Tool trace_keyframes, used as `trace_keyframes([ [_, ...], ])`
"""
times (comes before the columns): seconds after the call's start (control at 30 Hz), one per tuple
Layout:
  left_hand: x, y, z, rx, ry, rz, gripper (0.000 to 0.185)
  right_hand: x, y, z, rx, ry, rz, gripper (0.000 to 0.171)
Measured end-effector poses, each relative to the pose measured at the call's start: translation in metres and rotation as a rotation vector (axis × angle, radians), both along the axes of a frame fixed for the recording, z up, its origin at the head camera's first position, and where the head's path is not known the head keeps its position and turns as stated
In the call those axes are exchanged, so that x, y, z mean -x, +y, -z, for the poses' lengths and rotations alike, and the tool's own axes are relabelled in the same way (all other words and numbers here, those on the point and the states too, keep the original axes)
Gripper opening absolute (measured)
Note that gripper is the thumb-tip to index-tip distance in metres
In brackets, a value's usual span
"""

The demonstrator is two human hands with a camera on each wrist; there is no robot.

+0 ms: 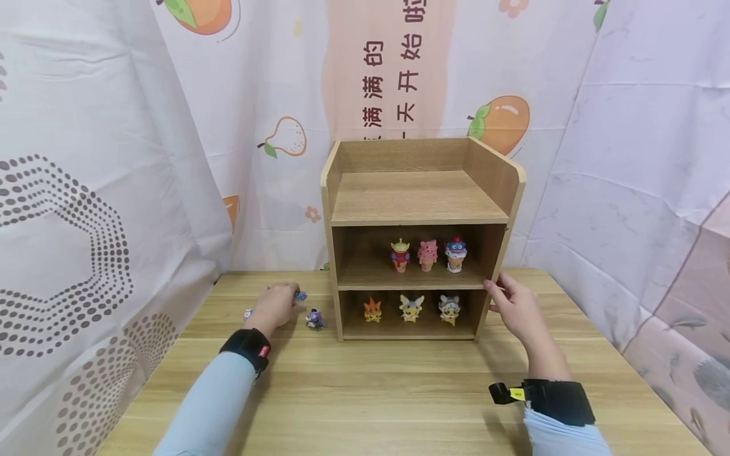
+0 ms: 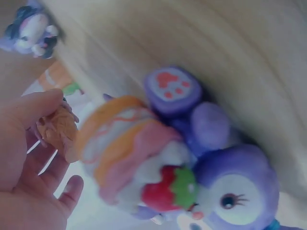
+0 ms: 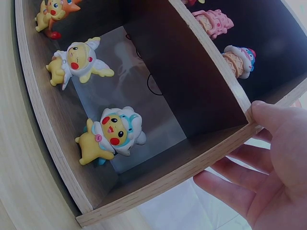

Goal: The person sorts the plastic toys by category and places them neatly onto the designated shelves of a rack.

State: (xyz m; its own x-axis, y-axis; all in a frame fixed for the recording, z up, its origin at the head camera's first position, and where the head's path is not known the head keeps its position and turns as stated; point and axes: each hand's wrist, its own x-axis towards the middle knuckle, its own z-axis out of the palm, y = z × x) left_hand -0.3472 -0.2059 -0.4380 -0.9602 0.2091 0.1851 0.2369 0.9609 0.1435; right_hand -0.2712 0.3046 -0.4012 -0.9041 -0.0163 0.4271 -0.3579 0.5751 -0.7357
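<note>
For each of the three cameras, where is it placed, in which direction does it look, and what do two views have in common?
Head: on the person's head, looking forward and down at the wooden shelf on the table; both forearms show, the left hand and right hand.
Left wrist: close over a purple figurine; left-hand fingers show.
Right wrist: into the shelf's lower compartment from its right side; the right hand rests against its edge.
Shared: head and right wrist both show the lower yellow figurines.

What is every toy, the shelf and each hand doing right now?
Shelf: upright on the table, top tier bare.
Three cone toys: standing on the middle tier.
Three yellow toys: standing on the bottom tier.
Purple toy: on the table beside the shelf.
Left hand: resting over small toys on the table.
Right hand: touching the shelf's right side.
</note>
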Motion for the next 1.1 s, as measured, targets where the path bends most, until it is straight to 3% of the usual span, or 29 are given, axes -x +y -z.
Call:
trace_keyframes([
  [0.2, -0.004, 0.003, -0.01, -0.067, 0.024, 0.0, 0.034, -0.001, 0.001, 0.001, -0.007, -0.003, 0.009, 0.052],
  [0.43, -0.012, 0.005, -0.024, -0.135, 0.117, 0.037, 0.033, 0.0, 0.001, 0.001, -0.006, -0.004, 0.004, 0.052],
  [0.83, -0.029, 0.009, -0.042, -0.382, 0.176, 0.07, 0.032, 0.0, 0.001, 0.0, -0.009, -0.004, 0.002, 0.053],
  [1.1, -0.043, 0.015, -0.055, -0.46, 0.248, 0.093, 0.034, 0.0, 0.0, 0.0, -0.01, 0.006, 0.004, 0.053],
])
